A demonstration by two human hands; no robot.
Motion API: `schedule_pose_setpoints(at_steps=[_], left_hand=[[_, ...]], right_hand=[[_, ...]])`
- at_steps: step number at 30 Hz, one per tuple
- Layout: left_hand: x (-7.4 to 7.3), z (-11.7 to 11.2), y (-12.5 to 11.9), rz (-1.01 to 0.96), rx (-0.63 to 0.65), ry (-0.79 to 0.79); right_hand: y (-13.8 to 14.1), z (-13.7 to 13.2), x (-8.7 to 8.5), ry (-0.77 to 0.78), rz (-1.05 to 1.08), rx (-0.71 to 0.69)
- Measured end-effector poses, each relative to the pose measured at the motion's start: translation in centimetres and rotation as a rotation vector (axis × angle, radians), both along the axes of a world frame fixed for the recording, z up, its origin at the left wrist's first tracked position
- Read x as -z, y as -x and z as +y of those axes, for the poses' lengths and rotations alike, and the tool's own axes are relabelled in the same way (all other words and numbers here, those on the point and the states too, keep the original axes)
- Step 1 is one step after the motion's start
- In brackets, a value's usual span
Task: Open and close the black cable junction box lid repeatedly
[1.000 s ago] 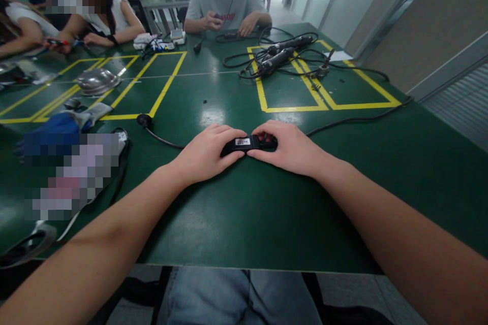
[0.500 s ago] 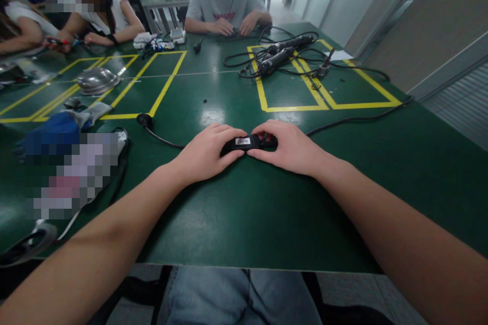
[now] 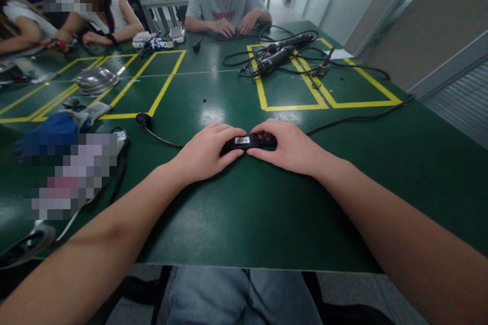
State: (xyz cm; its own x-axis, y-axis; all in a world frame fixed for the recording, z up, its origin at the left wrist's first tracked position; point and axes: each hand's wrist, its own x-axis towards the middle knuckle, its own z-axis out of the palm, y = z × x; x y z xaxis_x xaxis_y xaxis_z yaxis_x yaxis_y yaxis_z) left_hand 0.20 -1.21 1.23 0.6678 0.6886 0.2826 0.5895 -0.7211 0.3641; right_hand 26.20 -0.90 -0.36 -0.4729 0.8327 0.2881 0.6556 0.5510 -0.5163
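A small black box with a white label (image 3: 242,140) lies near the middle of the green table, in line with a black cable. My left hand (image 3: 208,151) grips its left end between thumb and fingers. My right hand (image 3: 292,147) pinches around its right end, where a dark connector (image 3: 269,141) shows under the fingers. From the left side a cord runs to a round black plug (image 3: 144,120). To the right, a black cable (image 3: 351,119) leads off toward the table's edge. My palms hide parts of the box and cord.
Electric screwdrivers (image 3: 276,59) with coiled cables lie across yellow tape outlines (image 3: 297,108). At left are a metal bowl (image 3: 97,80), a blue glove (image 3: 48,129) and a blurred flat package (image 3: 82,167). A co-worker's hands (image 3: 236,26) work at the far side; other people sit at left.
Both hands keep their hold on the black box with hardly any movement. The view has shifted very slightly.
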Motion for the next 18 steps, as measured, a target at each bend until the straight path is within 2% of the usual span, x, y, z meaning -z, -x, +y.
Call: schedule_pose_setpoints(at_steps=[7,12,15,18], left_hand=[[0.01,-0.07,-0.03,-0.020,-0.002,0.007],[0.04,-0.03,-0.15,-0.057,-0.041,0.070],[0.13,0.13,-0.26,-0.109,-0.107,0.092],[0.32,0.69,-0.01,-0.162,-0.249,0.071]], right_hand=[[0.13,-0.11,0.13,0.005,0.041,0.007],[0.19,-0.11,0.26,0.038,0.072,0.029],[0.19,-0.19,0.31,0.061,0.088,0.045],[0.22,-0.24,0.31,0.082,0.102,0.059]])
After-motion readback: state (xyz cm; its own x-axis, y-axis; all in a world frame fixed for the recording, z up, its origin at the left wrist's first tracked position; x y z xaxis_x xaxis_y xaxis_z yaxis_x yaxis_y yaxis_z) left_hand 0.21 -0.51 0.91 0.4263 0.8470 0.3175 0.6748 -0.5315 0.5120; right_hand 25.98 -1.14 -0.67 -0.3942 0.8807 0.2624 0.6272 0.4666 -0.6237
